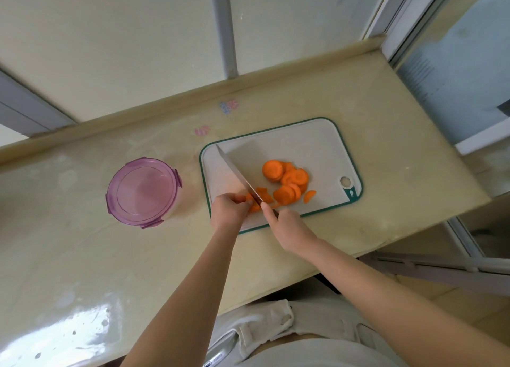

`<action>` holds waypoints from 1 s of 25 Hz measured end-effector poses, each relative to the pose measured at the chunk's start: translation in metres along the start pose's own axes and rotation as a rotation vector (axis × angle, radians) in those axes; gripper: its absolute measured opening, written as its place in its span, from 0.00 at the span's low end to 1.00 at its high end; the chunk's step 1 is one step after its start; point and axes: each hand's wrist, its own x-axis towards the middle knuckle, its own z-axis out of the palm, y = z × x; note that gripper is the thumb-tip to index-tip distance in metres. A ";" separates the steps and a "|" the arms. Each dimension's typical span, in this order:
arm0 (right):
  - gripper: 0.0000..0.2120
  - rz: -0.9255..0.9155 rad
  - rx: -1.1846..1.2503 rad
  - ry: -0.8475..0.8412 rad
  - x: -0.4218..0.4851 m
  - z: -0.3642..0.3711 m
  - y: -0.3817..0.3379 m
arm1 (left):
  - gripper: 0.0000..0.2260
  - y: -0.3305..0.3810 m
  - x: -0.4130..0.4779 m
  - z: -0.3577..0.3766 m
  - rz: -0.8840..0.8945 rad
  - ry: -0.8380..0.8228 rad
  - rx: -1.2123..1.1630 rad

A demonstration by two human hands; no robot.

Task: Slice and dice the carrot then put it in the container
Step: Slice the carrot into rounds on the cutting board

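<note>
Your right grip [289, 228] holds the knife [240, 173], blade over the board [317, 146]. Your left grip [227, 209] pinches carrot pieces [259, 197] beside the slices [287, 179].

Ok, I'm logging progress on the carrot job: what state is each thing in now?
container: lid on, closed.
carrot slices: round, piled, not diced.
cutting board: lying flat, slices on it.
knife: blade down on the carrot pieces.
carrot pieces: partly cut, under the blade.
left hand: holds the carrot pieces.
right hand: grips the knife.
</note>
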 end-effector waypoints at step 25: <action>0.28 0.013 0.119 -0.045 -0.019 -0.010 0.013 | 0.03 0.001 -0.006 0.004 0.018 0.045 -0.002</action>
